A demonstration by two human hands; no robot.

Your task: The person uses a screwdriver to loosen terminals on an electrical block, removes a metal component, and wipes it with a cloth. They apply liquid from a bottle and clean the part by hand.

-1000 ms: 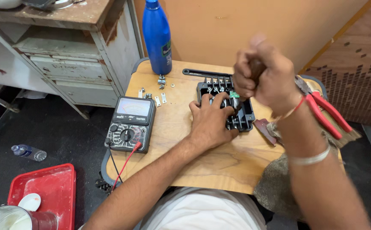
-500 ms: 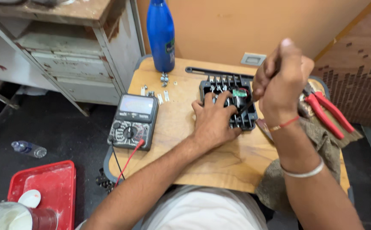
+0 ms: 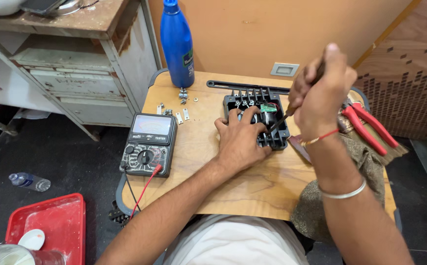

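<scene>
The left hand (image 3: pixel 240 140) lies spread and pressed flat on a black finned housing (image 3: pixel 255 118), which sits near the middle of the wooden surface (image 3: pixel 252 186). The right hand (image 3: pixel 319 95) is clenched around a screwdriver (image 3: pixel 281 119), its tip angled down into the housing's open top. An analogue multimeter (image 3: pixel 148 144) lies left of the housing, a blue bottle (image 3: pixel 177 44) behind it and red-handled pliers (image 3: pixel 368 127) to the right.

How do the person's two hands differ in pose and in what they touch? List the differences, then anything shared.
1. The left hand lies flat, palm down, on the black housing; the right hand is raised in a fist.
2. The right hand holds a screwdriver; the left hand holds no tool.
Shared: both work at the black housing.
</scene>
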